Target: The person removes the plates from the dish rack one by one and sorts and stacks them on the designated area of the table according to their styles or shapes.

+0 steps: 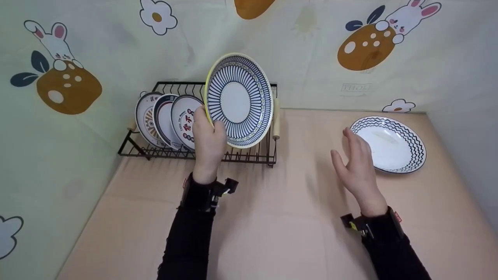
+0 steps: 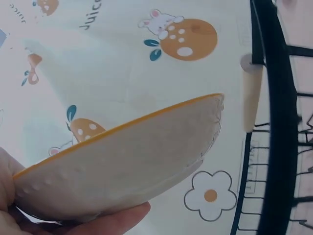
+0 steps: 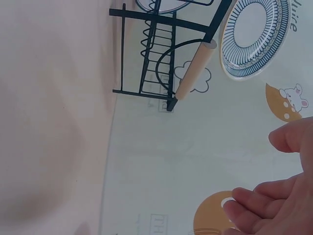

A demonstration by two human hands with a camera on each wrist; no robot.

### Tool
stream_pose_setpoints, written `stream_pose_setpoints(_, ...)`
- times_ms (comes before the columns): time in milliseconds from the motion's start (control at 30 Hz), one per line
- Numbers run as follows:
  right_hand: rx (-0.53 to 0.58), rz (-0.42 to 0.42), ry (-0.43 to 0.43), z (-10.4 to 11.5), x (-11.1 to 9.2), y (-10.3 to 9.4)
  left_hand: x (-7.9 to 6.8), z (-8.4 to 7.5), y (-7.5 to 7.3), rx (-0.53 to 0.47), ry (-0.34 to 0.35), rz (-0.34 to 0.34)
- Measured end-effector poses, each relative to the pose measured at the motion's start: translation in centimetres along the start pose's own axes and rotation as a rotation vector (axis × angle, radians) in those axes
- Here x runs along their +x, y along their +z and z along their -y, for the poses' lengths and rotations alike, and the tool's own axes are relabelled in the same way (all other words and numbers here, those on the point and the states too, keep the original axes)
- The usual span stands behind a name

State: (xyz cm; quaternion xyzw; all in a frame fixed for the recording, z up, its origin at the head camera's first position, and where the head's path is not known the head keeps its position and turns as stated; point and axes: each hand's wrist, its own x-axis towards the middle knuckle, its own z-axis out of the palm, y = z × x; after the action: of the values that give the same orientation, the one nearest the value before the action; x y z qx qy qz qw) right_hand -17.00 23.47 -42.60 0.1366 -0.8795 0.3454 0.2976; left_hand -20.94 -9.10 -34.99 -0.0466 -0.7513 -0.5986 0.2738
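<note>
My left hand [image 1: 208, 142] grips a blue-and-white patterned plate [image 1: 238, 103] with a yellow rim by its lower left edge, thumb on the face. The plate is tilted up in front of the right part of a black wire dish rack [image 1: 249, 157]. In the left wrist view the underside of the plate [image 2: 127, 161] shows, with fingers beneath it. My right hand [image 1: 358, 171] hovers over the table with fingers extended and nothing in it. It overlaps the left edge of a white plate [image 1: 389, 146] with a black wavy border. The right wrist view shows the right hand [image 3: 274, 196] with thumb apart from the fingers.
Three smaller plates stand in the rack's left half, the nearest a plate with red characters [image 1: 184, 120]. A wooden handle [image 1: 276, 118] is on the rack's right end. Behind the table [image 1: 288, 233] hangs a printed cloth [image 1: 311, 58] with rabbits and flowers.
</note>
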Motion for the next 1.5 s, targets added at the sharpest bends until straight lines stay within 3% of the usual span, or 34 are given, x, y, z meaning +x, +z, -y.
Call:
stream_pose_setpoints(433, 0.036, 0.002, 0.018, 0.5, 0.3, -0.3, -2.0, -0.6, 0.7, -0.143, 0.021, 0.080)
stream_pose_setpoints(700, 0.059, 0.010, 0.006, 0.6, 0.2, -0.1, -2.9, -0.4, 1.5, -0.249, -0.010, 0.147)
stream_pose_setpoints(967, 0.092, 0.021, 0.017, 0.8, 0.2, -0.1, -3.4, -0.2, 2.3, -0.451, -0.036, 0.249)
stream_pose_setpoints(1200, 0.140, 0.065, 0.071, 1.1, 0.1, -0.1, -3.9, 0.2, 2.9, -0.405, -0.044, 0.287)
stream_pose_setpoints(1500, 0.197, 0.078, 0.091, 1.1, -0.1, 0.1, -4.1, 0.3, 3.4, -0.423, -0.062, 0.330)
